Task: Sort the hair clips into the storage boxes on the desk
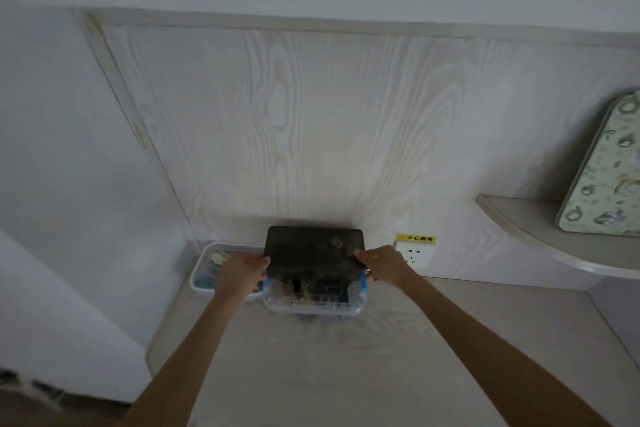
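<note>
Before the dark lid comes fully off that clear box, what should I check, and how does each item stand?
1. Left hand grips the dark lid's left edge: ok.
2. Right hand grips its right edge: ok.
3. Lid tilted up over the clear box: ok.
4. Box seated on the desk: ok.
5. Second box, behind left, open: ok.
6. Hair clips identifiable inside: cannot tell.

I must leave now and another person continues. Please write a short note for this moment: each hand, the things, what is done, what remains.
Left hand and right hand each grip one end of the dark lid, held tilted above the clear storage box.
A second, open box stands left of it on the desk.
Both boxes hold small items; too blurred to name.
Left: set the lid aside, sort the clips.
</note>
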